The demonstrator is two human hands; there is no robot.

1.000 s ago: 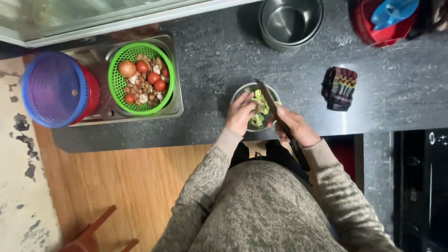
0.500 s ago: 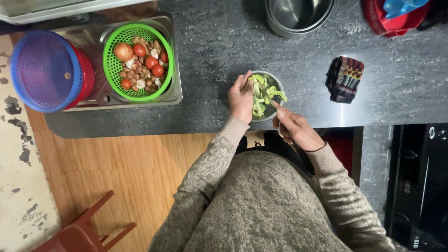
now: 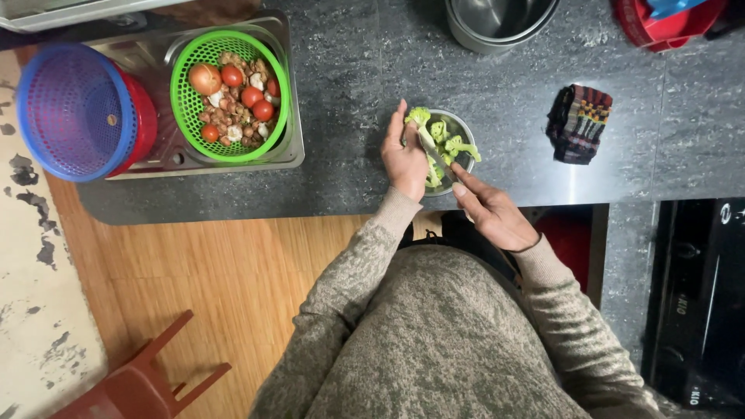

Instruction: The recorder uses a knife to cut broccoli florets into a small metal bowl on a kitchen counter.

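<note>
Gripping a knife (image 3: 431, 149), the right hand (image 3: 493, 216) is angling its blade up-left into broccoli (image 3: 444, 140) in the centre bowl (image 3: 466, 124); the left hand (image 3: 403, 155) is clasping the bowl's left side.

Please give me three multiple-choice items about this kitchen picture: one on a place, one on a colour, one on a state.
1. Where does the small steel bowl of broccoli stand?
A. on the dark stone counter
B. on the floor
C. in the sink

2. What colour is the round plastic basket holding tomatoes?
A. red
B. green
C. yellow

3. What does the right hand hold?
A. nothing
B. a cloth
C. a knife

Answers: 1 A, the bowl sits near the counter edge; 2 B, its mesh is green; 3 C, the blade reaches over the bowl, beside the left hand.
</note>
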